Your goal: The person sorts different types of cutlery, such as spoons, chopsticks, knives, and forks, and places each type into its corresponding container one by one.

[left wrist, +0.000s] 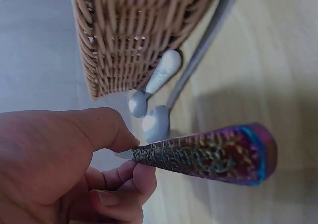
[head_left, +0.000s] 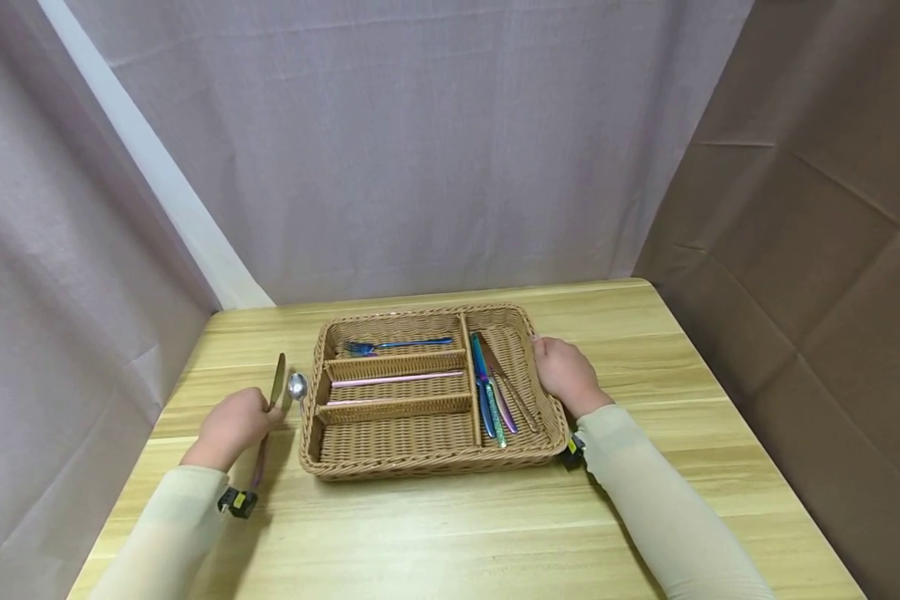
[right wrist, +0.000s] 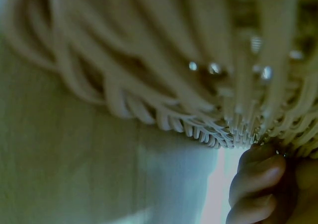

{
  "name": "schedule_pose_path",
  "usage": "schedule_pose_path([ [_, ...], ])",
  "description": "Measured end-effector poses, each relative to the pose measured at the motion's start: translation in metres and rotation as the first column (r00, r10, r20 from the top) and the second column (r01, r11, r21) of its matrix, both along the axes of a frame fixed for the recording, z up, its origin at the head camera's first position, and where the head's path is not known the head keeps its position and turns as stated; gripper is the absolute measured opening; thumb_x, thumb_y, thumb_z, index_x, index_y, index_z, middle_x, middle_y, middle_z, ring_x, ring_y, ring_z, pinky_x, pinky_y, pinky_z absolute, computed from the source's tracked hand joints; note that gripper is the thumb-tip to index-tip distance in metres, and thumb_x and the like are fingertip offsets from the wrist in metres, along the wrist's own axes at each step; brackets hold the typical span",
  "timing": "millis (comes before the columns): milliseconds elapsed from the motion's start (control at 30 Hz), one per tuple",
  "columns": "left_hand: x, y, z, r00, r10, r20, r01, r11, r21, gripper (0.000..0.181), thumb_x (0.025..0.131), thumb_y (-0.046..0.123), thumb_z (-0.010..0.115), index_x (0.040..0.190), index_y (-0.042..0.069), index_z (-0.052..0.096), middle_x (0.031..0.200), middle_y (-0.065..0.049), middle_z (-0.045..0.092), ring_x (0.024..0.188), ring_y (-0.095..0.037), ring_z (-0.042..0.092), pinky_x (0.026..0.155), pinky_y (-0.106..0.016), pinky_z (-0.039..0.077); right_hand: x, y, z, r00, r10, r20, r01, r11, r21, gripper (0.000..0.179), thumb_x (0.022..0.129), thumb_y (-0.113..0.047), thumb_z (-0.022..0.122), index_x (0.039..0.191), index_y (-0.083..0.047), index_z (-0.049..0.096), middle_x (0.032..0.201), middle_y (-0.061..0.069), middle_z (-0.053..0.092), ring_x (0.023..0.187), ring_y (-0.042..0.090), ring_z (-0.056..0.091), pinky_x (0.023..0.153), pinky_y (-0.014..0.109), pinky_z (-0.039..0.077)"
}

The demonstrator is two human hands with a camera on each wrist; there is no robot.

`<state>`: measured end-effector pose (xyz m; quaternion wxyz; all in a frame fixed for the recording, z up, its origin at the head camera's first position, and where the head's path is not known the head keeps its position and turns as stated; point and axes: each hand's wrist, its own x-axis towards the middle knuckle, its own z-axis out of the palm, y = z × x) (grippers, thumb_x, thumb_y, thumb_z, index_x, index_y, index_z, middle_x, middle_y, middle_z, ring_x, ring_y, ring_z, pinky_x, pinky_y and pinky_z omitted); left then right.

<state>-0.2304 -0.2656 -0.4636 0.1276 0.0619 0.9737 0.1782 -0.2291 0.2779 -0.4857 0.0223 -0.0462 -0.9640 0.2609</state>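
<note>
My left hand (head_left: 232, 425) pinches a table knife (head_left: 278, 379) between thumb and fingers, left of the wicker cutlery basket (head_left: 427, 465). The knife's blade points away from me; its patterned, iridescent handle (left wrist: 208, 157) fills the front of the left wrist view. Two spoons lie on the table beside the basket: a long-handled spoon (left wrist: 156, 123) and a short one with a pale handle (left wrist: 166, 70). My right hand (head_left: 567, 372) grips the basket's right side at the rim, its curled fingers (right wrist: 258, 177) against the weave in the right wrist view.
In the basket, a blue fork (head_left: 397, 344) lies in the far left compartment and pink sticks (head_left: 397, 380) in the middle one. Several knives (head_left: 495, 400) share the long right compartment. The wooden table (head_left: 420, 542) ends at grey curtains (head_left: 435, 167) behind.
</note>
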Motion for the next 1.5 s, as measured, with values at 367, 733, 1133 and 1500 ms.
schedule_pose_path([
  [367,-0.014,0.024,0.02,0.999,-0.038,-0.004,0.038,0.999,0.02,0.038,0.104,0.033,0.066,0.073,0.013,0.057,0.07,-0.003,0.053,0.063,-0.02,0.048,0.056,-0.037,0.041,0.001,0.001,0.0,1.0,0.0,0.001,0.0,1.0,-0.004,0.067,0.121,-0.041,0.023,0.138,0.003,0.071,0.14,0.028,0.069,0.125,0.052,0.067,0.104,0.068,0.052],
  [733,-0.031,0.072,0.04,0.994,-0.095,-0.048,0.097,0.995,0.035,0.047,0.099,0.028,0.066,0.06,0.021,0.04,0.059,0.007,0.034,0.055,-0.014,0.035,0.053,-0.032,0.032,0.0,0.001,-0.001,1.0,-0.007,0.004,0.007,1.0,-0.02,0.066,0.121,-0.041,0.024,0.137,0.001,0.072,0.138,0.027,0.07,0.123,0.051,0.068,0.102,0.068,0.053],
  [1133,-0.041,0.141,0.06,0.984,-0.168,-0.062,0.174,0.981,0.089,0.054,0.105,0.03,0.069,0.058,0.021,0.043,0.055,0.008,0.032,0.05,-0.012,0.029,0.051,-0.03,0.029,0.001,0.001,-0.001,1.0,-0.01,-0.011,0.009,1.0,-0.029,0.066,0.121,-0.041,0.025,0.136,0.002,0.072,0.136,0.027,0.071,0.122,0.05,0.069,0.103,0.067,0.054],
  [1500,-0.04,0.209,0.067,0.973,-0.232,-0.017,0.232,0.961,0.15,0.055,0.107,0.032,0.067,0.06,0.022,0.041,0.055,0.008,0.032,0.049,-0.011,0.026,0.05,-0.029,0.027,0.001,0.0,0.0,1.0,-0.009,-0.001,0.009,0.999,-0.032,0.066,0.121,-0.041,0.024,0.136,0.002,0.072,0.137,0.027,0.071,0.122,0.05,0.069,0.103,0.067,0.054],
])
